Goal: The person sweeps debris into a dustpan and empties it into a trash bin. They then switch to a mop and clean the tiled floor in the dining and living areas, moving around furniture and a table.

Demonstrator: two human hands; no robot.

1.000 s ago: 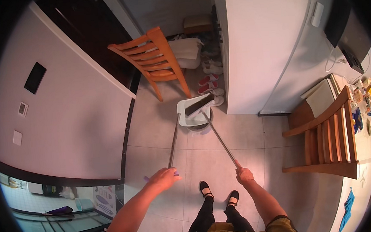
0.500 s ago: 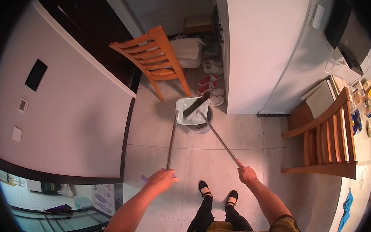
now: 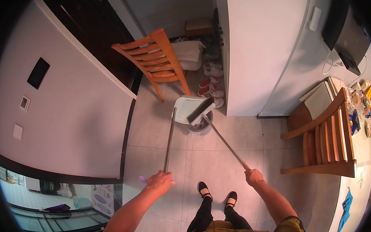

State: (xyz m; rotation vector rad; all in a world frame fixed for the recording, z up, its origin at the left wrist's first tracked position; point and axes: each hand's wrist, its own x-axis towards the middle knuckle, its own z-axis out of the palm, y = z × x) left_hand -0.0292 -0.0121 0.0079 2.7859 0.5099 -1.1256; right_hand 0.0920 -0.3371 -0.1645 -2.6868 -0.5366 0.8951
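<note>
My left hand (image 3: 159, 183) is closed round the long handle of a pale long-handled dustpan (image 3: 180, 107), with a bit of purple showing beside the fingers. My right hand (image 3: 253, 176) grips the metal pole of a broom (image 3: 227, 144), its index finger lying along the pole. The broom's dark-bristled head slants across the right side of the pan. Both heads are over a round bin (image 3: 200, 130), which they partly cover. Some contents show at the bin's opening, too small to name.
Behind the bin are several shoes (image 3: 209, 85) and a wooden chair (image 3: 161, 62). Another chair (image 3: 323, 143) stands by the cluttered table (image 3: 362, 160) on the right. A white wall corner (image 3: 236, 108) juts out right of the bin. My feet are on pale floor tiles.
The dustpan has shifted slightly left. The broom head has moved a little right, toward the pan's edge, and more of the bin's inside shows. My right hand has moved slightly right.
</note>
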